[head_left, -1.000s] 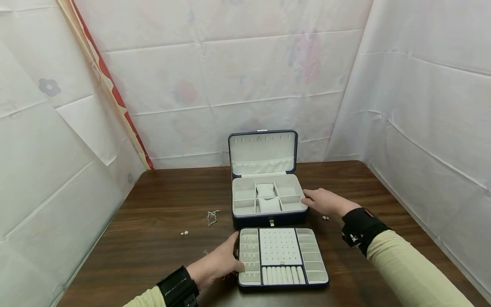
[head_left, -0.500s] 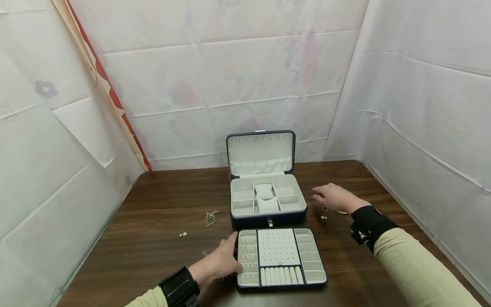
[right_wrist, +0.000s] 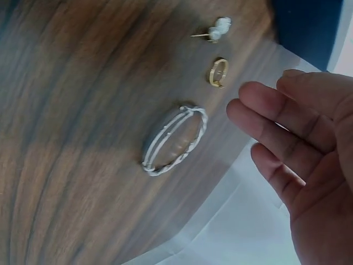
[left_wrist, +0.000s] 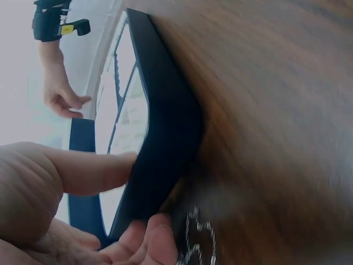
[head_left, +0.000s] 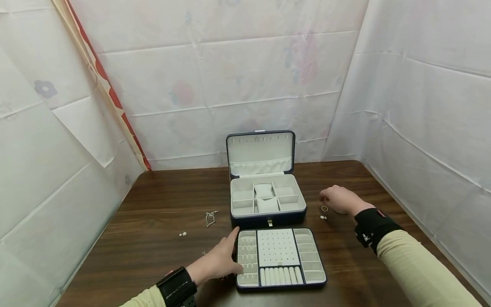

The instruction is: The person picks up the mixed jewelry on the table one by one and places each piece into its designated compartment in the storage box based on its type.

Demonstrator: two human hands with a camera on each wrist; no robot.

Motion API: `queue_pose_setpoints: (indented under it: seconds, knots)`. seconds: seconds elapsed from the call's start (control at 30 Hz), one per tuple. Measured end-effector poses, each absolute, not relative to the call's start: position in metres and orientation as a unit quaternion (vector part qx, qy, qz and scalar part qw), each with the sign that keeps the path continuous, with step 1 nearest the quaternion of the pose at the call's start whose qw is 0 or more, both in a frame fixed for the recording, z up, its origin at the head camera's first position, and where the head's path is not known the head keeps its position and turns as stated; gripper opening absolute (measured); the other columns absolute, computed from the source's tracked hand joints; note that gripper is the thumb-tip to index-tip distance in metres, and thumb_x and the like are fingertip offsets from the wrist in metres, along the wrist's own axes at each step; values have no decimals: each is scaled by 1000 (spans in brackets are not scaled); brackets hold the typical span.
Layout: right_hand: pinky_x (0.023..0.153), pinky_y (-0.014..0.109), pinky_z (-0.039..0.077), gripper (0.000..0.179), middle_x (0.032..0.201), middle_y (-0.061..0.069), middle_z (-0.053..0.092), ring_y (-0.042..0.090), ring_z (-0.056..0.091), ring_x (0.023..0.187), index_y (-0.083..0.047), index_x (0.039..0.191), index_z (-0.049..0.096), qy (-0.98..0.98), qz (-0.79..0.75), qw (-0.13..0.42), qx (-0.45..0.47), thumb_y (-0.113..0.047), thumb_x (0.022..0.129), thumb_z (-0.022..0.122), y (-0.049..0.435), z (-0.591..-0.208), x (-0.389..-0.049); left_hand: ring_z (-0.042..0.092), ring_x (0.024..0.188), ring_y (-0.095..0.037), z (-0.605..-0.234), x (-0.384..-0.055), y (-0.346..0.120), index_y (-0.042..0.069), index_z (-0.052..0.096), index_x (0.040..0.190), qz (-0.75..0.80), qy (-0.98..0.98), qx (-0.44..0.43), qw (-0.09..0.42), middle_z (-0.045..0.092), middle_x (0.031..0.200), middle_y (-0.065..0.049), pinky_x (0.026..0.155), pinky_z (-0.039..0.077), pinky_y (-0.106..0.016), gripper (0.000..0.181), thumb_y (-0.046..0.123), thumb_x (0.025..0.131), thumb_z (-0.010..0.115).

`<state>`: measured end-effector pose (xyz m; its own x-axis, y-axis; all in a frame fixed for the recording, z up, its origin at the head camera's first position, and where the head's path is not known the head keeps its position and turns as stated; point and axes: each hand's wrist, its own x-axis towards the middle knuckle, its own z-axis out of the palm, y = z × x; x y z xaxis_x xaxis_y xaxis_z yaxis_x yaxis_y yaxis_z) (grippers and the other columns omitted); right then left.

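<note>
A dark blue jewelry tray (head_left: 279,258) with cream compartments, a board of small holes and ring rolls lies on the table. My left hand (head_left: 218,260) holds its left edge; in the left wrist view the thumb (left_wrist: 105,172) is on the rim and the fingertips (left_wrist: 160,237) are low at the side. My right hand (head_left: 342,199) hovers at the right with fingers loosely bent and nothing between them. Near its fingertips lie a gold ring (right_wrist: 219,72), a silver bracelet (right_wrist: 176,141) and a pair of stud earrings (right_wrist: 219,28).
Behind the tray stands an open jewelry box (head_left: 268,221) with divided compartments and two small cushions. To the left lie a silver chain (head_left: 210,218) and small earrings (head_left: 183,234). Another chain (left_wrist: 199,237) lies beside the left hand. White sheeting (head_left: 422,128) encloses the table (head_left: 161,221).
My right hand has left the jewelry box's right side and moved right, over the ring and bracelet. My left hand has stayed on the tray's edge.
</note>
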<state>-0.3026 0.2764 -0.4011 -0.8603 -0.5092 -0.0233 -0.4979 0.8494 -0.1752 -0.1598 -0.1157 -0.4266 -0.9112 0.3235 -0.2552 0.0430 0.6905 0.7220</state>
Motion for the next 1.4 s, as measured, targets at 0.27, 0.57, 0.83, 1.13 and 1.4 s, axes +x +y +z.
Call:
queue_pose_setpoints:
  seconds: [0.27, 0.57, 0.83, 1.13, 1.4]
  knots:
    - [71, 39, 53, 14, 92, 4, 68, 17, 60, 80, -6, 98, 71, 967, -48, 46, -247, 1, 94, 60, 280, -413, -301, 55, 91, -24, -424, -163, -121, 6, 36, 157, 341, 911, 138, 186, 54, 109, -14, 76, 50, -44, 98, 15, 76, 89]
    - [68, 36, 51, 10, 89, 3, 66, 14, 58, 76, -7, 93, 68, 963, -45, 19, -266, 2, 89, 69, 293, -431, -306, 56, 93, -24, -423, -168, -122, 5, 38, 156, 326, 913, 134, 206, 56, 110, -13, 80, 51, -47, 94, 19, 78, 89]
    - [70, 38, 54, 14, 88, 4, 67, 16, 62, 78, -7, 91, 68, 958, -57, 5, -282, 5, 86, 72, 294, -437, -305, 57, 99, -25, -430, -170, -125, 3, 37, 156, 316, 915, 144, 207, 57, 116, -17, 85, 52, -50, 95, 22, 79, 89]
    - [65, 34, 50, 18, 77, -1, 59, 12, 54, 71, -9, 80, 62, 958, -42, -16, -284, 5, 85, 71, 292, -444, -306, 56, 98, -25, -426, -167, -123, 6, 38, 156, 326, 911, 143, 207, 57, 115, -15, 85, 51, -50, 93, 19, 79, 89]
    - [62, 33, 45, 19, 74, -3, 56, 12, 49, 67, -11, 78, 60, 965, -44, 3, -257, 3, 90, 66, 290, -445, -305, 56, 100, -26, -428, -167, -123, 6, 40, 155, 315, 916, 140, 206, 56, 123, -18, 90, 51, -54, 91, 20, 80, 89]
